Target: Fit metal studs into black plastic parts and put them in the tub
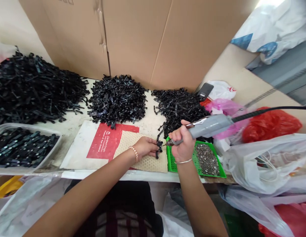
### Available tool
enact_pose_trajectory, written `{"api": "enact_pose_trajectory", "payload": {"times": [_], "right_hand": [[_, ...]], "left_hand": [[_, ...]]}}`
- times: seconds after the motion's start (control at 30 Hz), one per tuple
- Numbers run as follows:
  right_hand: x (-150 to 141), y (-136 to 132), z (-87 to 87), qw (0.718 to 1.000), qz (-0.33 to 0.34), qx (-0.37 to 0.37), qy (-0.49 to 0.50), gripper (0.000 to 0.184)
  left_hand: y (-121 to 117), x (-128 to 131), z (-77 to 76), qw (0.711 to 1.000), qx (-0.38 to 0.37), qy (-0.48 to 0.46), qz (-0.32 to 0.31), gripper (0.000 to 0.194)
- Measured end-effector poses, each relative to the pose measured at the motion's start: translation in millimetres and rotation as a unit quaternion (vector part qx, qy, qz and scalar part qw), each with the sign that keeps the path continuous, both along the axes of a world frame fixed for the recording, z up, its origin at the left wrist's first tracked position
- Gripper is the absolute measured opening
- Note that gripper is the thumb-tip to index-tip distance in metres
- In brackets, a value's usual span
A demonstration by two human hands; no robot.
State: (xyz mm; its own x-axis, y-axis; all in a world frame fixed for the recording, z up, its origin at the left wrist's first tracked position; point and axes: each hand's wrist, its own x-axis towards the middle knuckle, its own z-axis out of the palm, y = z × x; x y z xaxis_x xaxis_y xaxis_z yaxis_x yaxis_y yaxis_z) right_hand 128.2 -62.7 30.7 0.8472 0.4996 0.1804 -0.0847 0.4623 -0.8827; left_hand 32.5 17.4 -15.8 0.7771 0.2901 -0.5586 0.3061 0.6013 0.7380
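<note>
My left hand is closed on a small black plastic part, held over a beige textured mat. In my right hand is a grey electric screwdriver, gripped near its front end, with a cable leading off to the right. Its tip points left and meets, or nearly meets, the black part; the exact contact is too small to tell. Beneath my right hand lies a green tray holding many small metal screws.
Heaps of black plastic parts lie along the back, before a cardboard sheet. A clear tub of black pieces stands at left. Red and white plastic bags crowd the right side. A dark phone-like object lies behind.
</note>
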Motion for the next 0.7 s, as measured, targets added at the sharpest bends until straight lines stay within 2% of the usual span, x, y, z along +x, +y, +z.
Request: {"api": "enact_pose_trajectory", "payload": {"times": [0.17,0.43,0.7], "right_hand": [[-6,14,-12.6,1.0,0.0,-0.014,0.005,0.031],[-7,12,-13.4,1.0,-0.001,-0.001,0.017,0.028],[-5,13,-17.1,1.0,0.004,-0.003,0.005,0.028]], "left_hand": [[1,0,-3.8,1.0,0.006,-0.005,0.001,0.012],[1,0,0.9,1.0,0.011,0.002,-0.005,0.012],[1,1,-0.6,1.0,0.011,0.004,-0.004,0.012]]}}
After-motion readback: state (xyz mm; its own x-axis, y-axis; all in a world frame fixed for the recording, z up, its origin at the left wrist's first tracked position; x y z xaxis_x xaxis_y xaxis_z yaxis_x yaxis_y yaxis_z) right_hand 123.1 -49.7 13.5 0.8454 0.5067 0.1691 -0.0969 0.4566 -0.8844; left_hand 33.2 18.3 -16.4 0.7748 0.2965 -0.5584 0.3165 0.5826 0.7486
